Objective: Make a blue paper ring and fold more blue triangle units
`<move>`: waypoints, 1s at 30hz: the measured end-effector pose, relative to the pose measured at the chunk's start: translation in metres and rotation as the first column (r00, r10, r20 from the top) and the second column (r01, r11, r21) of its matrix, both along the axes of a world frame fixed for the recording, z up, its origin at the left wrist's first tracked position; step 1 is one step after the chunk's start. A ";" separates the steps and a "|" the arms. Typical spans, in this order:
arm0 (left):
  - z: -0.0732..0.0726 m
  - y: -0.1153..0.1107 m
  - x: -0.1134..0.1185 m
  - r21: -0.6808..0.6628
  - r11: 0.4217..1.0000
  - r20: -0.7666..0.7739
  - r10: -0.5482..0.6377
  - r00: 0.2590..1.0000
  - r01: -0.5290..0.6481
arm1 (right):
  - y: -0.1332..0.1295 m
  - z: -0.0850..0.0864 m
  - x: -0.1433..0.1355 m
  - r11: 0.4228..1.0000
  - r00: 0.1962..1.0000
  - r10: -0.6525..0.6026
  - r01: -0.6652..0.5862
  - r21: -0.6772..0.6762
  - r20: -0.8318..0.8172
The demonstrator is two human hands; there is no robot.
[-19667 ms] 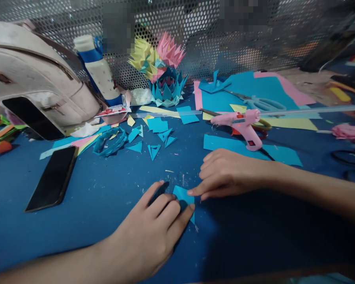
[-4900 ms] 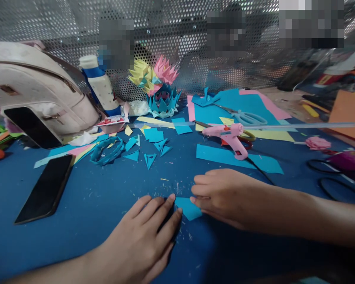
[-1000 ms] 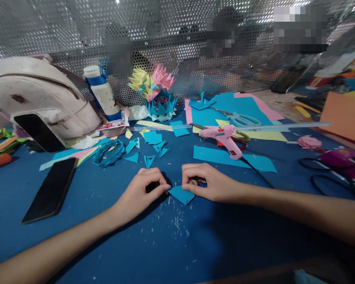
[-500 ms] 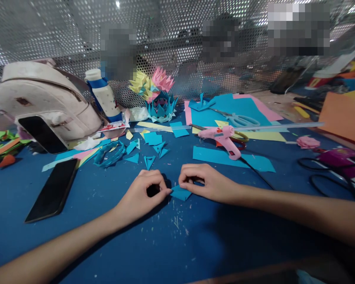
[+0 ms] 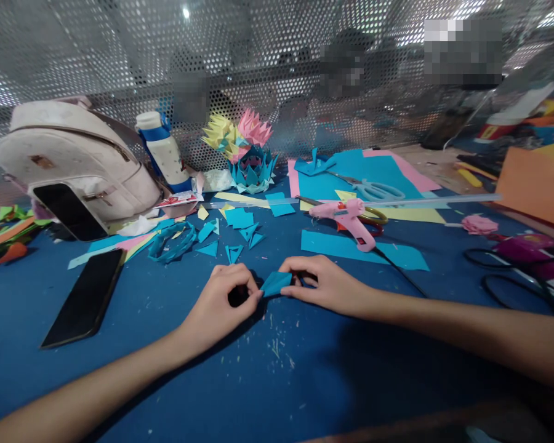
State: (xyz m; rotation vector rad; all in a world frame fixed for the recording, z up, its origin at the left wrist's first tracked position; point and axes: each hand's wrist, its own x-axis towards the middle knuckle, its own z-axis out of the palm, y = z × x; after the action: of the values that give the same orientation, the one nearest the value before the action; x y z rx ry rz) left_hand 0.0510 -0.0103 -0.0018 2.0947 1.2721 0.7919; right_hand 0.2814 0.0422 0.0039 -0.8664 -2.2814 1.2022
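A small folded piece of blue paper is held between my two hands, close to the blue tabletop. My left hand pinches its left corner between thumb and fingertips. On the other side, my right hand grips the right end, thumb below and fingers curled over. Just beyond my hands lie folded blue paper triangles, a blue paper square and a twisted blue ring.
A pink glue gun with its cord, light-blue scissors and paper sheets lie behind my right hand. Leftward are a phone, a backpack and a bottle. Paper flowers stand at the back.
The blue paper has been lifted and tilted, and more of its face now stands up between my hands. My right fingers have shifted to its right end. My left hand has barely moved.
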 end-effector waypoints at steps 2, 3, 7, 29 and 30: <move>0.000 -0.003 0.002 -0.008 1.000 -0.009 -0.010 1.000 0.010 | 0.000 0.001 -0.001 0.999 0.999 -0.028 0.028 -0.022 -0.025; 0.000 -0.004 0.004 -0.015 1.000 -0.013 -0.020 1.000 0.020 | 0.000 0.001 -0.001 0.999 0.999 -0.037 0.036 -0.033 -0.031; 0.002 -0.011 0.009 -0.049 0.997 -0.016 -0.064 0.998 0.064 | -0.001 0.004 -0.002 0.998 0.999 -0.026 0.024 -0.065 -0.025; 0.013 -0.011 0.006 -0.078 0.989 -0.202 -0.142 0.969 0.128 | -0.007 0.007 -0.004 0.965 0.967 0.112 -0.161 0.208 0.227; 0.013 -0.012 0.006 -0.067 0.988 -0.214 -0.150 0.965 0.139 | -0.008 0.006 -0.005 0.963 0.966 0.120 -0.169 0.211 0.227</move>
State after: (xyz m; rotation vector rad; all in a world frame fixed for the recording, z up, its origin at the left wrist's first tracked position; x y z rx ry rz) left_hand 0.0570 -0.0222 0.0114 2.2511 1.2189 0.4699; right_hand 0.2768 0.0347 0.0095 -0.7835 -2.6341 0.9138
